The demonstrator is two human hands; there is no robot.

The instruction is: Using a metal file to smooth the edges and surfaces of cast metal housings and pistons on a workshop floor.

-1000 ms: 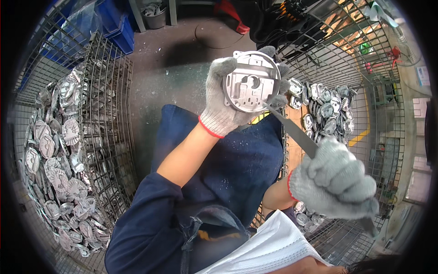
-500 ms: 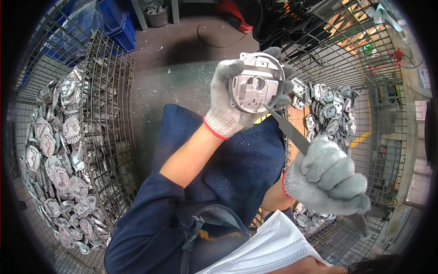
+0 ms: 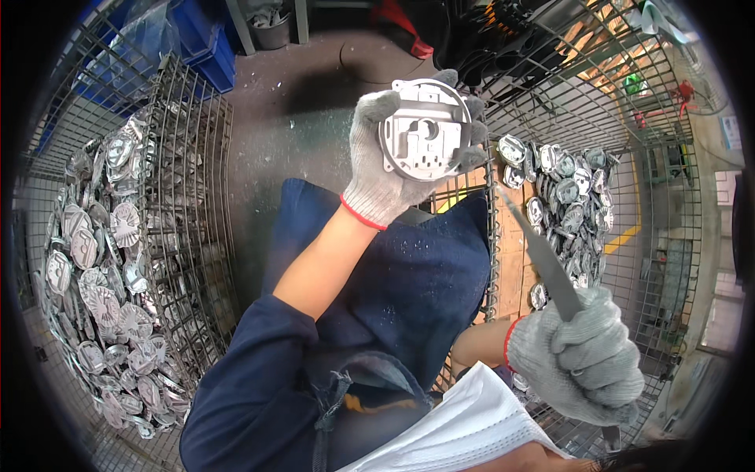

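A round silver cast-metal housing [image 3: 425,140] faces up in my left hand [image 3: 376,169], which wears a grey knit glove with a red cuff. Thumb on its left rim, fingers wrapped round the far and right side, I grip it above my lap. Ribs, a round hole and small openings mark its inner face. My right hand [image 3: 586,358], gloved alike, is closed in a fist round a flat, dark metal file [image 3: 544,256]. The pointed end of the file reaches up and left, apart from the housing; its other end sticks out below my fist.
At left stands a wire mesh basket [image 3: 189,228] heaped with similar metal castings [image 3: 102,307]. Another wire basket [image 3: 661,169] on the right holds more castings [image 3: 570,189] beside brown board [image 3: 513,259]. Blue bins [image 3: 206,55] and a grey bucket [image 3: 270,30] are at the back.
The file's tip has left the housing; my right hand has drawn back toward the lower right with it. My left hand has shifted the housing slightly left and away from me.
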